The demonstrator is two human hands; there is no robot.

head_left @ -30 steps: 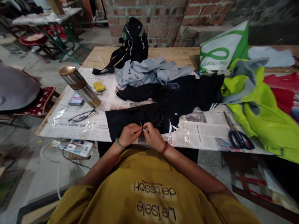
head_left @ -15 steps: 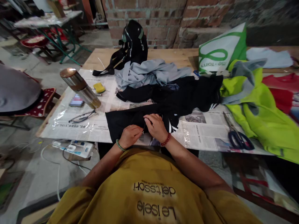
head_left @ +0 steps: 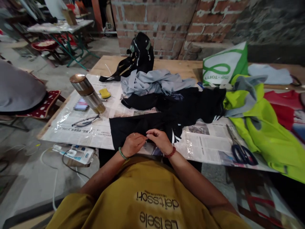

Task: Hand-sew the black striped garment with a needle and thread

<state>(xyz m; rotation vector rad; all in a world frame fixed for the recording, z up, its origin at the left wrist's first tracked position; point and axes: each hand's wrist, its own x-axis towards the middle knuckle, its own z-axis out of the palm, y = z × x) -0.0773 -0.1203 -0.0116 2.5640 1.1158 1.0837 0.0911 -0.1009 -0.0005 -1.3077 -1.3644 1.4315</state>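
At the table's front edge, a black garment (head_left: 133,124) with white stripes is spread before me. My left hand (head_left: 132,145), wearing a green bead bracelet, is closed in a pinch at the garment's near side. Facing it, my right hand (head_left: 161,140) with a red bead bracelet is also pinched, its fingertips nearly meeting the left ones. Something thin and small shows between the fingertips, too fine to name. The garment's far part stretches right, beside a grey cloth (head_left: 157,82).
Scissors (head_left: 240,149) lie right, beside a neon yellow garment (head_left: 274,127). A metal flask (head_left: 91,98), yellow sponge (head_left: 105,93) and glasses (head_left: 85,121) are left. Behind stand a black bag (head_left: 144,54) and a green-white bag (head_left: 225,66). A person (head_left: 21,86) sits at left.
My right hand has drawn its fingers off the cloth into a pinch close to the left fingertips. The left hand stays pinched. The whole view has shifted, with the table sitting lower in it.
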